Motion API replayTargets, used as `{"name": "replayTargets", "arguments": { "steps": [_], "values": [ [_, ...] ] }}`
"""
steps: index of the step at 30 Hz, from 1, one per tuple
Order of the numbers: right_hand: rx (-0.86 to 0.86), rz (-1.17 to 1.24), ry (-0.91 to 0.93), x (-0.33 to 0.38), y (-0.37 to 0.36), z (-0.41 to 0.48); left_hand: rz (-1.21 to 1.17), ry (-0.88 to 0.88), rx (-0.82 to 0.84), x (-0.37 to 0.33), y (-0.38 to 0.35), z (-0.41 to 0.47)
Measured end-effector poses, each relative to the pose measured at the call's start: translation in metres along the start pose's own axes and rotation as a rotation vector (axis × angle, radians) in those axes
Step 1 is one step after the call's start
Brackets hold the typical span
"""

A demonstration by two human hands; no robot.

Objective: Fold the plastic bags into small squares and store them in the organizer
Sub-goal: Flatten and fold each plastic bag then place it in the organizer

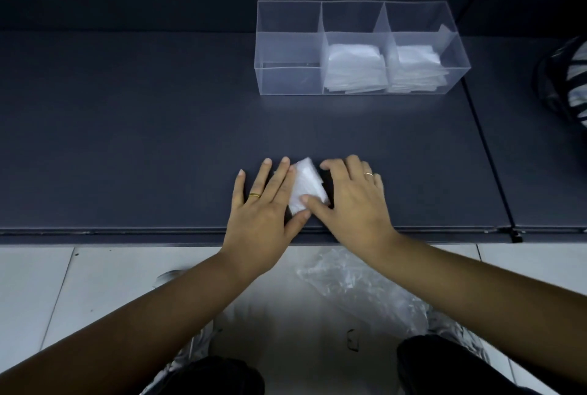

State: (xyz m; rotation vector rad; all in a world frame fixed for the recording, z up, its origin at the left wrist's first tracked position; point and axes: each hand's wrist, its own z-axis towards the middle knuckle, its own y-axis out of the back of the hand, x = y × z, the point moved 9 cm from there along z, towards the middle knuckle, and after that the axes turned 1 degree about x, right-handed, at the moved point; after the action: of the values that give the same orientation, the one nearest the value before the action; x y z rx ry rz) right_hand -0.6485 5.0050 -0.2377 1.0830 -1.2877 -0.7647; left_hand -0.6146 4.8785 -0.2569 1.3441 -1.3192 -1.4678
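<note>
- Nearest the person, a heap of loose clear bags [359, 289] is lying below the table edge, between the knees. It is probably waiting there within reach as the supply to be folded.
- Just past the near edge of the dark table [127, 140], the folded bag [306, 184] is lying as a small, tilted white packet between both hands.
- The left hand [265, 204] is lying flat and open, fingers straight, its index finger and thumb touching the packet's left side. It is likely bracing the slippery film so it is not sliding or springing open.
- The right hand [352, 200] is gripping the packet: its thumb is pressing on the top layer while its bent fingers are curling at the right edge. It is probably flattening the last crease or readying a lift.
- Farther back and to the right, the clear organizer [286, 80] is standing with three compartments. The middle stack [355, 67] and the right stack [416, 70] of folded squares are filling two, while the left is showing none, so it looks like the likely destination.
</note>
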Motion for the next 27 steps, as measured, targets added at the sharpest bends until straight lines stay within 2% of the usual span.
{"name": "replayTargets", "arguments": {
  "steps": [7, 11, 14, 18, 21, 24, 27],
  "values": [
    [-0.083, 0.032, -0.054, -0.022, 0.008, -0.008, 0.033, 0.032, 0.045, 0.007, -0.003, 0.002],
    [-0.055, 0.193, -0.082, -0.013, 0.004, -0.008, 0.013, 0.093, 0.035, 0.007, -0.003, 0.003],
    [0.018, 0.216, -0.098, -0.003, -0.003, 0.000, -0.051, 0.159, 0.017, 0.003, -0.003, 0.000],
    [0.019, 0.278, -0.056, 0.004, 0.005, 0.009, -0.154, 0.245, 0.025, -0.004, -0.003, -0.007],
    [0.115, 0.500, -0.105, -0.005, 0.005, 0.010, -0.348, 0.292, 0.073, -0.007, -0.001, -0.013],
    [0.197, 0.737, -0.072, -0.012, 0.024, 0.013, -0.704, 0.348, 0.115, -0.001, 0.014, -0.005],
    [0.285, 0.829, 0.030, -0.013, 0.050, 0.014, -1.065, 0.255, 0.281, -0.016, 0.034, 0.019]
  ]
}}
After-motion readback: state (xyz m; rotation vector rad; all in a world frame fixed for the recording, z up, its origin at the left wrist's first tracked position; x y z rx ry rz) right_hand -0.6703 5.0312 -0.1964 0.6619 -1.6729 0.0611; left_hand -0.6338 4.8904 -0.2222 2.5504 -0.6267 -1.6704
